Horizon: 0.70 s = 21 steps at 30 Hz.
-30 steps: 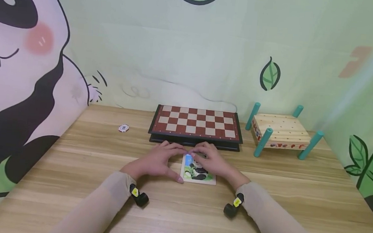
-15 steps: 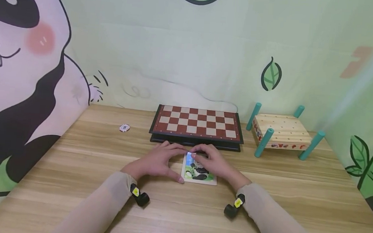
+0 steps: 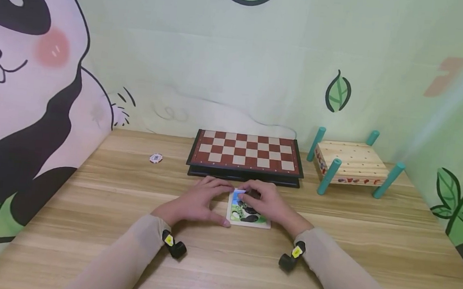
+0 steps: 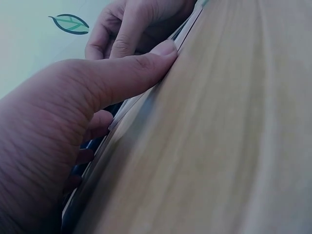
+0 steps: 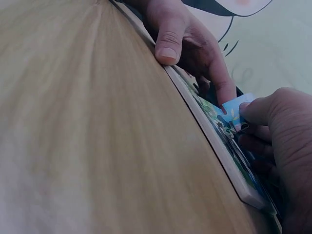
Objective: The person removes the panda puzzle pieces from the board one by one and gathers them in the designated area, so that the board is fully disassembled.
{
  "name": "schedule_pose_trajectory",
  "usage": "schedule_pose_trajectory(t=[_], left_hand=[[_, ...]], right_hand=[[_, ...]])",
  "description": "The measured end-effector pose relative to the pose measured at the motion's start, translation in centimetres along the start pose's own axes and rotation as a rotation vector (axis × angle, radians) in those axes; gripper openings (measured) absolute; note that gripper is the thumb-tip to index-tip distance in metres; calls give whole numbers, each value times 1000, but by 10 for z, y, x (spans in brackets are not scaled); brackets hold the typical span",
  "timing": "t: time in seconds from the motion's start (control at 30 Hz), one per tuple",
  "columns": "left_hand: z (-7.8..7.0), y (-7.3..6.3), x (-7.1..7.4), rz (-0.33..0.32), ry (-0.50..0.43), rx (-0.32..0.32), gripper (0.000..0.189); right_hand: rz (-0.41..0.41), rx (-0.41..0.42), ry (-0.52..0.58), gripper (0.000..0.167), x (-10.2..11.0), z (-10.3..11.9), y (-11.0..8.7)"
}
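Hardly any change — right hand still pinches the blue piece, left hand braces the panda puzzle, fingers unclenched — so it's not flat yet.

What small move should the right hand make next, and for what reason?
The right hand should probably lower the blue piece and press it flat near the puzzle's far left corner. The right wrist view shows that piece pinched and tilted up there, while the left hand already touches the puzzle's edge, which may help steady it.
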<state>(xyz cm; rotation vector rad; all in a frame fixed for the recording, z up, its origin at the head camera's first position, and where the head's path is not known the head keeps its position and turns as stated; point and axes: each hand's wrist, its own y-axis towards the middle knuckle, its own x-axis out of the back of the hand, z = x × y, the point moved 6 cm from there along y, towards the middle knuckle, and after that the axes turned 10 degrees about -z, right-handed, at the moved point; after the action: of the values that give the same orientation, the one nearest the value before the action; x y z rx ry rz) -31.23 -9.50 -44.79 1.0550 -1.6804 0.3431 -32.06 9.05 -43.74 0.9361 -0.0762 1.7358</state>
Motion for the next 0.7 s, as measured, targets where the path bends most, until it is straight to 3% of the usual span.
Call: schedule_pose_trajectory(t=[0.4,0.7], left_hand=[[0,-3,-5,26,-38,18,98],[-2,-3,-3,19,-55,7,98]], right_hand=[[11,-6,31,10,-1,0,1],[90,76,25,14,-5,3,-1]])
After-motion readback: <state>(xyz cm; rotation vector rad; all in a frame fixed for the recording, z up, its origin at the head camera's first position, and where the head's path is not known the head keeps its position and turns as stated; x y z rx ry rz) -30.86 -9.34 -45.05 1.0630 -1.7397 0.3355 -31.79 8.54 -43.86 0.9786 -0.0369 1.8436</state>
